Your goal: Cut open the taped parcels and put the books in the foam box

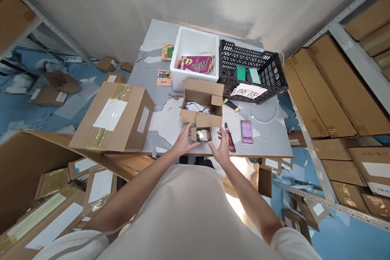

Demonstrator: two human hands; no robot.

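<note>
White foam bin [183, 55] and black crate [271, 75] sitting at table's [274, 142] far edge. Large taped carton [114, 115] lying left; red cutter [229, 137] resting right.

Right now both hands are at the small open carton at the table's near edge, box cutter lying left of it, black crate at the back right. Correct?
Not quite. In the head view the box cutter lies to the right of the small open carton, just beyond the right hand, not left of it. The rest holds: the left hand and right hand flank the carton, and the black crate stands at the back right.
</note>
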